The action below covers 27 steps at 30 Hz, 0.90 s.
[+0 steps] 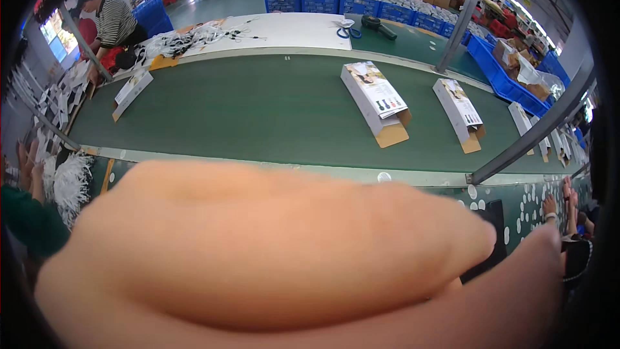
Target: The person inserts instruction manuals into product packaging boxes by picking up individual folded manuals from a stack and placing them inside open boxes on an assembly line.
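Bare skin of my own hand or arm (271,239) fills the lower half of the view, very close and blurred. Its rounded end points right, and a second band of skin (504,284) runs below it toward the lower right. Which of my hands this is, I cannot tell. Fingers cannot be made out, nor anything held. Behind it, a green conveyor belt (245,103) carries a white printed box (374,94) with its brown end flap open. A similar box (458,110) lies to its right, and a narrow white box (132,94) at the left.
Metal posts (462,16) rise beside the belt. White cables (200,39), blue scissors (349,29) and a black handheld tool (378,26) lie on the far table. Blue crates (320,0) stand behind. A person in stripes (116,16) works far left; another's hand (549,207) shows right.
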Motion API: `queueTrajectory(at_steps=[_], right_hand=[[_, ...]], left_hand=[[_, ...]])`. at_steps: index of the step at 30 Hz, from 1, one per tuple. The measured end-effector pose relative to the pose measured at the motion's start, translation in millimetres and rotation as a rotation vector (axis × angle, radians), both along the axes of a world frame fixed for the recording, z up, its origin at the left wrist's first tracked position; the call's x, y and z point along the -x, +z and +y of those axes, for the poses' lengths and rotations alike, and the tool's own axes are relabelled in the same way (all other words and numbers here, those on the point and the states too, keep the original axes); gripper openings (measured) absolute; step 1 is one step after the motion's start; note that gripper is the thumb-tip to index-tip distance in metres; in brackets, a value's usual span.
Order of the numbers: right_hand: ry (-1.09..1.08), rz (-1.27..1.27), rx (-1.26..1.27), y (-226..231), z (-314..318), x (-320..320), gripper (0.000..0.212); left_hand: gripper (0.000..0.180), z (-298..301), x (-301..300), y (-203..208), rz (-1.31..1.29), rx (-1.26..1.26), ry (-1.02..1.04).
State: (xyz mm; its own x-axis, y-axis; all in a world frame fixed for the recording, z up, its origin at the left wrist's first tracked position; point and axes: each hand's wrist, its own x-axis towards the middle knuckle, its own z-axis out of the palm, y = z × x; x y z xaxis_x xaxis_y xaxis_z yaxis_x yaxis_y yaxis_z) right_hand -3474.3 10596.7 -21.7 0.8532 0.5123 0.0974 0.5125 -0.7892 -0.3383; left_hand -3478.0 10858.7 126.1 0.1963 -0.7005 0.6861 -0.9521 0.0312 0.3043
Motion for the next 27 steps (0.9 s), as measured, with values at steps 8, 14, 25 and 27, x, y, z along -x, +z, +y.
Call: queueTrajectory(at_steps=[8,14,25,27], right_hand=[[0.256,-0.272,-0.185,-58,43,-30,0.047],[0.110,0.027,-0.006,-20,94,-26,0.045],[0.116,-0.040,-0.009,3,152,-18,0.047],[0.100,0.008,-0.019,-5,163,-19,0.049]], left_hand=[[0.056,57,-3,-3,0.036,-0.001,-0.010],[0.059,100,-9,-6,0.038,-0.023,-0.033],[0.063,171,-15,3,0.034,-0.096,-0.090],[0.064,185,-17,4,0.038,-0.112,-0.100]])
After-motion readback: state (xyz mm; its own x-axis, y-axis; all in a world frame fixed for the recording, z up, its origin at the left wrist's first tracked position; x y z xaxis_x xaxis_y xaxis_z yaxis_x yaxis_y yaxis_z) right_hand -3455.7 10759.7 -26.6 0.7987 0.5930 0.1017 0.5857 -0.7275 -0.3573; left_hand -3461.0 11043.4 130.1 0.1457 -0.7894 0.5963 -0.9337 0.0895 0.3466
